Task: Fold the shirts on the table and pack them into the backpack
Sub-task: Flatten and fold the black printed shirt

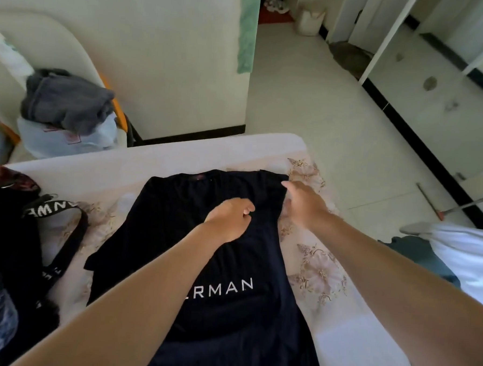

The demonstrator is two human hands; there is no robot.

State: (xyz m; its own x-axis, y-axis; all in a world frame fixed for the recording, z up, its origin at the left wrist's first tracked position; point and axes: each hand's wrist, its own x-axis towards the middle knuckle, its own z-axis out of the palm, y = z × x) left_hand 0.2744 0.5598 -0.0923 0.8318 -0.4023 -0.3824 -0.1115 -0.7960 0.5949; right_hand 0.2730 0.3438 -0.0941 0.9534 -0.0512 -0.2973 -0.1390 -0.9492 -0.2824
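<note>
Your bare forearms (133,303) fill the near edge, reaching out over the black shirt (230,266). Your left hand (228,218) sits on the upper middle of the shirt with its fingers curled in and the thumb against the forefinger; whether any cloth is caught in that curl, you cannot tell. Your right hand (303,203) is spread loose, fingers nearly straight, lying at the shirt's right shoulder edge and gripping nothing.

That shirt lies flat and lengthwise, collar at the far end, white lettering (221,286) across its chest, part of it hidden by your left arm. Its left sleeve juts out sideways. Under the shirt is a flowered cloth (319,271) that shows on both sides of it, spread over the white table (152,161).

Left of the shirt, the black backpack (5,240) rests on the table, its lettered strap (63,246) looping toward the shirt's left sleeve. Beyond the shirt and to the left, off the table, a grey garment (65,101) is heaped on a pale plastic bag (63,142). Right of the shirt, past the table edge, lies white fabric (466,256).
</note>
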